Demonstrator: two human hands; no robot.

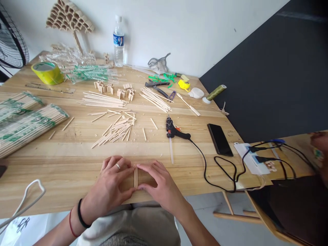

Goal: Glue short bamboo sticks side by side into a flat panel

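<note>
Close to the table's front edge, a few short wooden sticks [136, 178] stand side by side, lined up lengthwise away from me. My left hand [111, 179] grips them from the left, thumb at the near end and index finger at the far end. From the other side, my right hand [160, 179] pinches the same sticks at both ends. Beyond my hands lies a loose pile of cut wooden sticks [119, 129]. A black hot glue gun [176, 131] rests to the right of the pile, a clear glue stick [171, 150] protruding from it.
Packs of wooden sticks [33, 123] lie at left, with yellow tape [47, 72] behind. Longer sticks [102, 100], pliers [159, 88] and a water bottle [118, 42] are farther back. A phone [219, 139], the glue gun's cable [205, 167] and a power strip [252, 159] occupy the right.
</note>
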